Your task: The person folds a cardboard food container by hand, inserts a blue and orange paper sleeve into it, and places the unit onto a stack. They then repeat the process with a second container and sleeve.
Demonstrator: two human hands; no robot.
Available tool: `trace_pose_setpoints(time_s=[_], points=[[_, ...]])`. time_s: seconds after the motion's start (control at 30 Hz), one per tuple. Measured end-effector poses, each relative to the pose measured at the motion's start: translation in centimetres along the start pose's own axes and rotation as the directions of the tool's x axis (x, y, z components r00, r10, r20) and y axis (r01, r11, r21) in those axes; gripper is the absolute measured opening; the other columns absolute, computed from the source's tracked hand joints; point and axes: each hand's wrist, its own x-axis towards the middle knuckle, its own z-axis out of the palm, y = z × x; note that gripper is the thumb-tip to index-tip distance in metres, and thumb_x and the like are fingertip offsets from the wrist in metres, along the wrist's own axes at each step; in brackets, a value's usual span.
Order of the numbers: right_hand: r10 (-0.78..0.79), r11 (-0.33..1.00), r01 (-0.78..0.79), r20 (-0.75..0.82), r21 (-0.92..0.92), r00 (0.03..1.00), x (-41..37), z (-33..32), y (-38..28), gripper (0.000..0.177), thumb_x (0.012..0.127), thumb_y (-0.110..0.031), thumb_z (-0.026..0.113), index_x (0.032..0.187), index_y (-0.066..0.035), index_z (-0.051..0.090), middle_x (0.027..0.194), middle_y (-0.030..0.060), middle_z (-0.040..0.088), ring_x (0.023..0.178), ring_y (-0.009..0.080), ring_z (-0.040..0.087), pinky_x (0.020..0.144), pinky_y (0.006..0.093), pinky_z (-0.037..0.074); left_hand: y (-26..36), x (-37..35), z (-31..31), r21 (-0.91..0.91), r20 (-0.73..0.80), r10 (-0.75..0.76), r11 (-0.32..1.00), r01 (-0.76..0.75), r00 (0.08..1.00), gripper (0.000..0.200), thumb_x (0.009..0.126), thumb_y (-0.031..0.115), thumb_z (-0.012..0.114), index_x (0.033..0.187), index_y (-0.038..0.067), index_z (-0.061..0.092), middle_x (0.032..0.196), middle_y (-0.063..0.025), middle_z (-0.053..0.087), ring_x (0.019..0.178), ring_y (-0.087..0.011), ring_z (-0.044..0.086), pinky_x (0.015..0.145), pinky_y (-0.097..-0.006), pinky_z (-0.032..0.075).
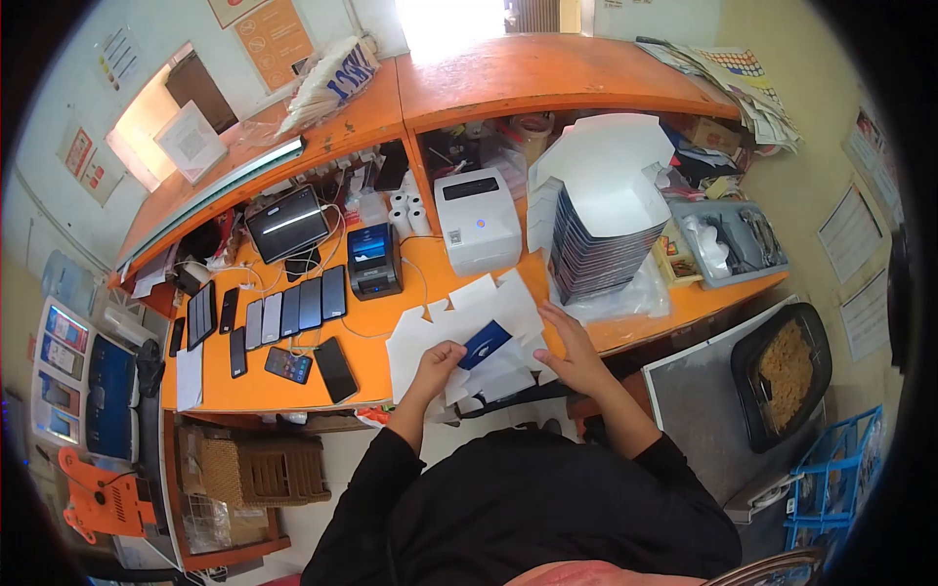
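Note:
A white die-cut cardboard sheet (420,339) with notched edges lies across the front edge of the orange counter, before my body. My left hand (440,369) is closed, thumb and fingers pinching at the lower left end of a small blue card (486,344) with a white mark, which lies over the cardboard. My right hand (575,359) is open, thumb apart from the fingers, at the right edge of the cardboard. Beyond it stands a tall stack of nested boxes (598,249), white inside and dark outside.
Several phones (302,305) lie on the counter's left side near a tablet (288,223). A black receipt printer (374,262) and a white label printer (478,223) stand behind the cardboard. At right are a grey cutlery tray (731,244) and a black food tray (782,376).

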Motion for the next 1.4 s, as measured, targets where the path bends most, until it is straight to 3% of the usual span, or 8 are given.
trace_pose_setpoints(time_s=[0.2,0.7,0.83,0.9,1.0,1.1,1.2,1.4], points=[[-0.017,0.992,0.021,-0.029,0.126,0.999,0.5,4.4,0.9,0.019,0.083,-0.012,0.068,0.099,-0.004,0.066,0.100,0.0100,0.064,0.109,0.0287,0.056,0.095,0.0383,0.041,2.8,-4.7,1.1,-0.437,-0.059,-0.165,0.891,0.123,0.985,0.017,0.097,0.022,0.061,0.092,0.006,0.064,0.078,0.0041,0.059,0.064,-0.0032,0.047,0.057,-0.0189,0.038],[-0.331,0.908,0.374,0.223,-0.191,0.917,1.7,7.9,-7.9,0.021,0.075,-0.014,0.072,0.096,-0.012,0.072,0.106,0.0079,0.060,0.118,0.0335,0.051,0.104,0.0451,0.033,4.5,-9.3,0.9,-0.121,-0.282,0.226,0.956,-0.268,0.932,0.012,0.097,0.014,0.058,0.094,0.003,0.059,0.076,0.0016,0.058,0.066,-0.0040,0.047,0.060,-0.0204,0.040],[0.138,0.990,-0.118,-0.446,0.072,0.884,2.5,9.1,-7.2,0.045,0.085,-0.022,0.068,0.126,-0.007,0.057,0.118,0.0130,0.059,0.122,0.0326,0.049,0.104,0.0440,0.038,4.5,-10.3,-0.2,0.111,-0.324,0.504,0.861,-0.497,0.801,0.008,0.096,0.007,0.057,0.091,0.001,0.060,0.076,-0.0020,0.060,0.069,-0.0080,0.052,0.064,-0.0226,0.043],[0.709,0.513,-0.232,-0.257,0.826,0.656,4.3,7.5,-5.2,0.055,0.090,-0.025,0.065,0.135,-0.001,0.044,0.117,0.0141,0.059,0.122,0.0288,0.049,0.103,0.0405,0.040,5.0,-10.4,-0.5,0.091,-0.257,0.658,0.745,-0.660,0.708,0.012,0.096,0.008,0.054,0.090,0.000,0.061,0.076,-0.0042,0.061,0.069,-0.0106,0.055,0.065,-0.0233,0.045],[0.514,0.123,-0.304,0.202,0.945,0.834,2.7,5.3,-0.4,0.055,0.099,-0.032,0.050,0.142,0.000,0.039,0.124,0.0145,0.059,0.116,0.0263,0.056,0.095,0.0372,0.048,6.0,-10.7,-1.9,0.197,-0.124,0.607,0.791,-0.580,0.785,0.020,0.099,0.015,0.049,0.096,-0.001,0.060,0.078,-0.0094,0.063,0.071,-0.0149,0.058,0.067,-0.0263,0.046],[0.415,0.565,-0.047,-0.234,0.824,0.879,2.3,6.8,-8.0,0.050,0.101,-0.030,0.046,0.138,0.004,0.041,0.120,0.0144,0.060,0.111,0.0226,0.058,0.096,0.0369,0.046,8.5,-9.6,-1.3,0.060,-0.288,0.483,0.871,-0.488,0.827,0.032,0.101,0.030,0.045,0.104,0.001,0.058,0.096,-0.0096,0.065,0.088,-0.0187,0.062,0.084,-0.0307,0.048],[-0.146,0.927,0.172,-0.100,0.333,0.984,-0.2,8.0,-10.2,0.041,0.103,-0.030,0.042,0.124,0.002,0.054,0.121,0.0174,0.059,0.124,0.0290,0.050,0.105,0.0402,0.037,10.1,-8.6,-1.1,-0.426,-0.350,0.208,0.833,-0.353,0.913,0.038,0.101,0.037,0.043,0.117,0.003,0.052,0.107,-0.0103,0.062,0.095,-0.0198,0.063,0.089,-0.0332,0.049],[-0.467,0.855,0.429,0.073,0.292,0.881,-2.2,9.3,-12.3,0.042,0.099,-0.030,0.050,0.125,0.002,0.058,0.120,0.0197,0.058,0.120,0.0374,0.053,0.102,0.0451,0.041,10.5,-8.8,-1.6,-0.583,-0.123,0.083,0.800,-0.140,0.989,0.042,0.100,0.032,0.044,0.128,0.000,0.048,0.118,-0.0109,0.059,0.108,-0.0221,0.059,0.093,-0.0375,0.047]])
